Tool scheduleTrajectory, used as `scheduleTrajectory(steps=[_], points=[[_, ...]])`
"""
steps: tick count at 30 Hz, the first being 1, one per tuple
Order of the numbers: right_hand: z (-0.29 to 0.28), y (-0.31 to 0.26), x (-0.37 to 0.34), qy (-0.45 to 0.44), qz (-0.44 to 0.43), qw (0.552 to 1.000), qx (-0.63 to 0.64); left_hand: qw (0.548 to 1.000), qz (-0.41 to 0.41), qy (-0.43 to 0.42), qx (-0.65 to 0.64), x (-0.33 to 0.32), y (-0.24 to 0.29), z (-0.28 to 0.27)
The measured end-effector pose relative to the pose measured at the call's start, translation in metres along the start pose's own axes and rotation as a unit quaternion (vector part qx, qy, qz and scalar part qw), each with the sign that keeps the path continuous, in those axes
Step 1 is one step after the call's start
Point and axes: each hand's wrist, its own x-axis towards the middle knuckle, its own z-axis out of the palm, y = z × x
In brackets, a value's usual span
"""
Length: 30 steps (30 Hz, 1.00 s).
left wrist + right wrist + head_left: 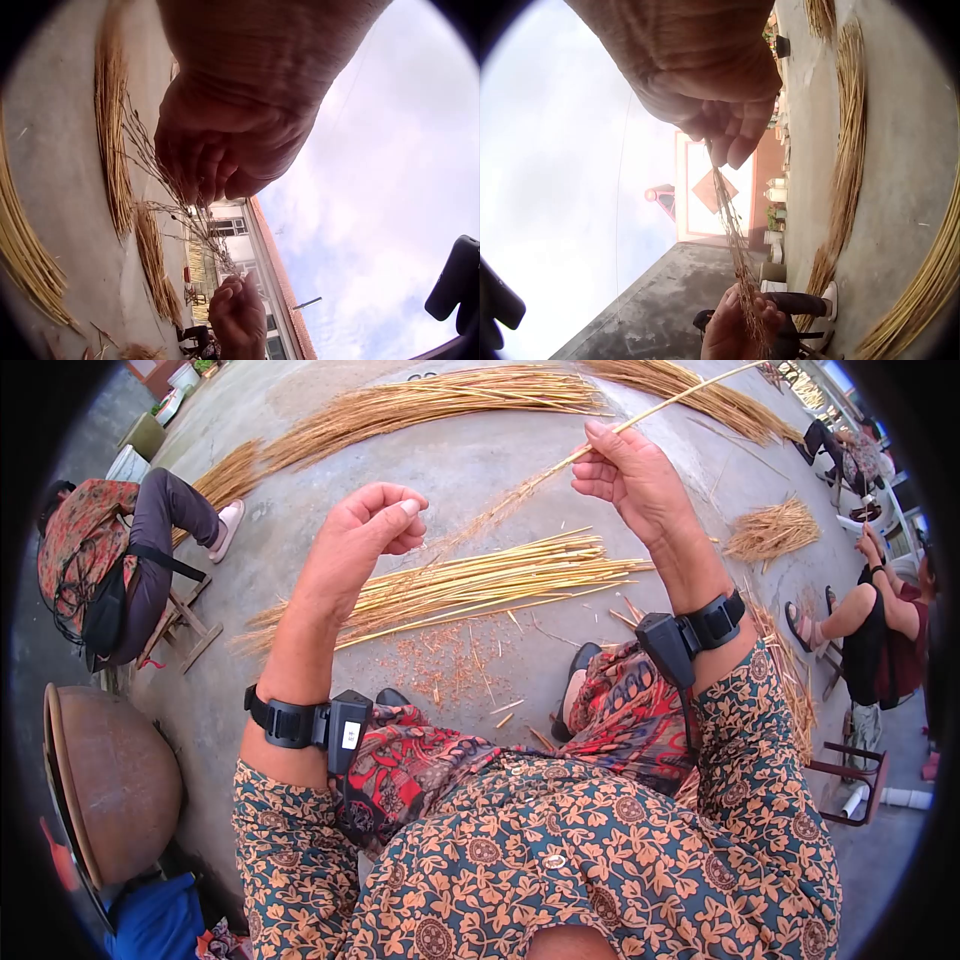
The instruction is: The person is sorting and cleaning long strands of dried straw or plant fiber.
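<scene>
My right hand (635, 480) pinches a long pale broomcorn stalk (690, 395) between thumb and fingers. From that grip its wispy seed head (500, 510) slopes down towards my left hand (375, 530). The left fingers are curled, with the thumb against them. In the left wrist view the thin branches (180, 214) spread loose past the left fingertips, and the right hand (238, 311) holds the other end. The right wrist view has the seed head (735, 240) crossing in front of the left fingers (731, 319). Below both hands, a bundle of cut stalks (490, 585) lies on the concrete.
More stalk bundles (430, 405) lie farther off, with a short heap (775, 530) at the right. Scattered seeds (450, 660) cover the ground by my feet. A seated person (110, 560) is at the left, another (890, 610) at the right. A large brown basin (120, 780) stands lower left.
</scene>
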Motion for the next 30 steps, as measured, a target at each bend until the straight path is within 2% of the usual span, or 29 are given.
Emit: scheduleTrajectory(steps=[5,17,23,26,29,30], points=[[-0.005,-0.001,0.002,0.013,0.004,1.0,0.017,0.999,0.002,-0.009,-0.031,-0.001,0.0,-0.009],[-0.009,0.0,0.004,-0.004,-0.011,1.0,0.026,0.996,-0.004,-0.072,0.046,-0.005,0.003,-0.007],[-0.008,0.0,0.004,-0.008,-0.018,0.999,0.026,0.999,-0.002,-0.028,0.022,-0.008,0.007,0.0],[-0.004,0.0,0.003,-0.008,-0.019,0.999,0.027,0.999,0.024,-0.005,0.035,-0.011,0.012,0.014],[0.0,0.0,0.002,-0.017,-0.018,1.0,0.02,0.995,-0.001,-0.092,0.047,-0.006,0.003,0.005],[0.0,0.0,0.002,-0.013,-0.017,1.0,0.02,0.995,-0.003,-0.093,0.027,-0.005,0.001,0.004]])
